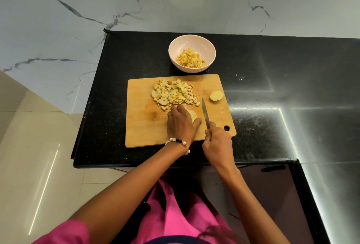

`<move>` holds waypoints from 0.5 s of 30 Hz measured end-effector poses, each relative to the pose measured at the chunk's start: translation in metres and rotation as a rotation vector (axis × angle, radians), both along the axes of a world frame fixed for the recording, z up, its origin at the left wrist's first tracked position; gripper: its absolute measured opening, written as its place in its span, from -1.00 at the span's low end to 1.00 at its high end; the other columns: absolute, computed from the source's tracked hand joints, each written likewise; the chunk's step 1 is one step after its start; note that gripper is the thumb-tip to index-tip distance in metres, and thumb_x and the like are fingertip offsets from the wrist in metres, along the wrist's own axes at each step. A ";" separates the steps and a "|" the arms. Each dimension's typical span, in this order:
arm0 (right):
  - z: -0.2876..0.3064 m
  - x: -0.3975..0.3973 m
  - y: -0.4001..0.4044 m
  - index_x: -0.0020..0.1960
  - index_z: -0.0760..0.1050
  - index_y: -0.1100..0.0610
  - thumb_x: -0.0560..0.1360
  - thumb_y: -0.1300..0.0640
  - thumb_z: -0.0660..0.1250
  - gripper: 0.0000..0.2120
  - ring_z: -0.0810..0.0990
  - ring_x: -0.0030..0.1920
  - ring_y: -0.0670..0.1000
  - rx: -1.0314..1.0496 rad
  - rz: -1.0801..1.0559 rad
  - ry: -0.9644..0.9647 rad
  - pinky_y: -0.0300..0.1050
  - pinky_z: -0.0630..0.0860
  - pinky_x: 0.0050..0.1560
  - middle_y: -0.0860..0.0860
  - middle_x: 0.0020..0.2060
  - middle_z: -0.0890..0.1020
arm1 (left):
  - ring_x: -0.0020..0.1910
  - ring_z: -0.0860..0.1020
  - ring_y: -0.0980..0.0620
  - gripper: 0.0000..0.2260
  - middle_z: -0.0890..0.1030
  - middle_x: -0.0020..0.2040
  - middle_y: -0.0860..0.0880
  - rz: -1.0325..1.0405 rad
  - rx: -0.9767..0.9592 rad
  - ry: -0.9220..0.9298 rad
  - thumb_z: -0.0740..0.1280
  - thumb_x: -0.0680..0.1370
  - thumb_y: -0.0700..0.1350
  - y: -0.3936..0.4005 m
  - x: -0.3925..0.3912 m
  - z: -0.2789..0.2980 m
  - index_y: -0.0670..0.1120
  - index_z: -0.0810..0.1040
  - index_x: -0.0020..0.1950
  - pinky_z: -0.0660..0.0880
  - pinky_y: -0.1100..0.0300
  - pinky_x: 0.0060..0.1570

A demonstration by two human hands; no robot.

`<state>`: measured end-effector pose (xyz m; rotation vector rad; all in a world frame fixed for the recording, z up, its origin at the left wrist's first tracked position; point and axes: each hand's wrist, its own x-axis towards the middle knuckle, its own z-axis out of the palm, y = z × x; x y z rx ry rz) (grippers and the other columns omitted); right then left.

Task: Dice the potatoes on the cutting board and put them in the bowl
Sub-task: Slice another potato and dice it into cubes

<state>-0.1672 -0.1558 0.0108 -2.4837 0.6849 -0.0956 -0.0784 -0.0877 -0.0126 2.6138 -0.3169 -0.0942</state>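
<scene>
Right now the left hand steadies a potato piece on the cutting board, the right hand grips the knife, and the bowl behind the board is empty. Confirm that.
Not quite. The pink bowl is not empty: the head view shows diced potato in it. The rest stands: the left hand steadies a potato piece on the cutting board, and the right hand grips the knife.

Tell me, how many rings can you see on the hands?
2: one ring on a finger of the left hand, one ring on the right hand. Curled fingers may hide more.
</scene>
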 end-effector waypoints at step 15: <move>-0.013 0.000 0.014 0.40 0.31 0.23 0.59 0.20 0.12 -0.62 0.52 -0.09 0.25 -0.054 0.139 0.022 0.01 0.38 -0.22 0.19 -0.02 0.52 | 0.18 0.38 -0.06 -0.49 0.50 0.17 -0.09 -0.388 -0.129 0.057 0.47 0.37 -0.12 0.046 0.034 -0.002 -0.12 0.49 0.30 0.19 0.33 0.07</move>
